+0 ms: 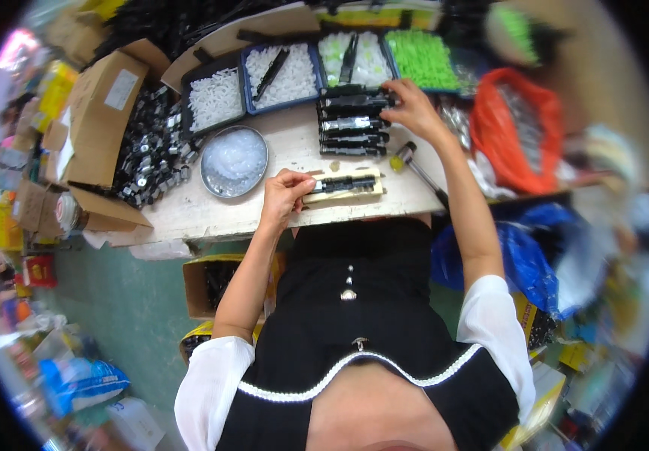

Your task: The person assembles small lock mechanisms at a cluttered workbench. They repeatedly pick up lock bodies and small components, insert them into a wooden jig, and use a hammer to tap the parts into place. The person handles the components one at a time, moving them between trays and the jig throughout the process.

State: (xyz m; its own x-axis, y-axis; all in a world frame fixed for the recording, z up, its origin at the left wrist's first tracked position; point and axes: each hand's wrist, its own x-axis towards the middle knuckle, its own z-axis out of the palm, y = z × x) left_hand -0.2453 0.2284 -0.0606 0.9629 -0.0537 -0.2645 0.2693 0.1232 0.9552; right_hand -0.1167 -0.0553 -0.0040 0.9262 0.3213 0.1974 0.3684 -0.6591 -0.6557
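Observation:
My left hand (pixel 287 197) pinches the left end of a slim black handle-like part (pixel 345 183). That part lies lengthwise in a pale wooden block (pixel 366 197) near the table's front edge. Farther back, my right hand (pixel 415 111) has its thumb and fingers closed at the right end of a row of similar black parts (pixel 345 124), gripping one near the far end of the row. The fingertips partly cover that end. A hammer (pixel 407 156) with a yellowish face lies right of the wooden block, its handle pointing toward me.
Trays of white pieces (pixel 216 98) and green pieces (pixel 422 59) line the back of the table (pixel 178 218). A round metal dish (pixel 234 161) with clear pieces stands left. Beyond it, a cardboard box (pixel 103 113) spills black and silver parts. A red bag (pixel 482 124) sits at right.

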